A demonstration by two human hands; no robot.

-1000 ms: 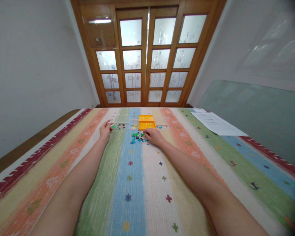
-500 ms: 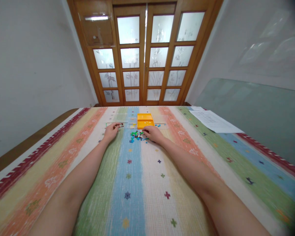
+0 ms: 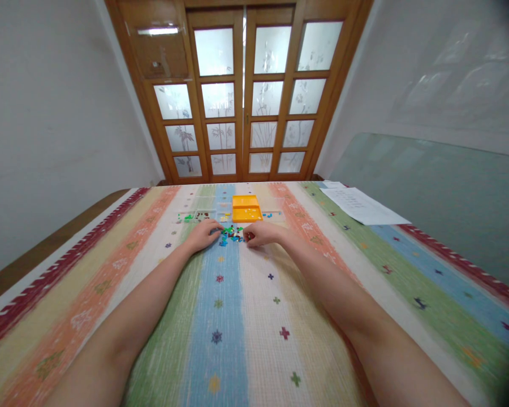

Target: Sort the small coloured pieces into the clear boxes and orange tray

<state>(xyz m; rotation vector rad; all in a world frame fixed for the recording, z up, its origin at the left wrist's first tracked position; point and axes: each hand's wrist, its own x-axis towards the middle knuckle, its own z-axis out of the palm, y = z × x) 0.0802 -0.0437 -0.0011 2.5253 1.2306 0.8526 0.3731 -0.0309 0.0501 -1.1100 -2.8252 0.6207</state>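
A pile of small loose pieces, green, blue and dark brown (image 3: 231, 235), lies on the striped tablecloth between my two hands. My left hand (image 3: 204, 235) reaches to the pile's left edge, its fingers stretched out and slightly apart. On the right side, my right hand (image 3: 263, 233) has its fingers curled down and pressed together at the pile's edge; whatever they hold is too small or hidden. Just behind the pile stands an open yellow box (image 3: 246, 202) with small pale pieces in its near half. Left of it, a clear tray (image 3: 175, 218) holds green and brown pieces.
Yellow pieces (image 3: 225, 216) lie beside the box's left side, and blue pieces (image 3: 268, 215) are in a clear tray at its right. Printed paper sheets (image 3: 360, 206) rest on the table's far right. Wooden glass-paned doors (image 3: 245, 113) stand beyond the table.
My left hand has come from the clear tray rightward and nearer to the pile. My right hand has turned downward at the pile's right edge. The view has shifted slightly.
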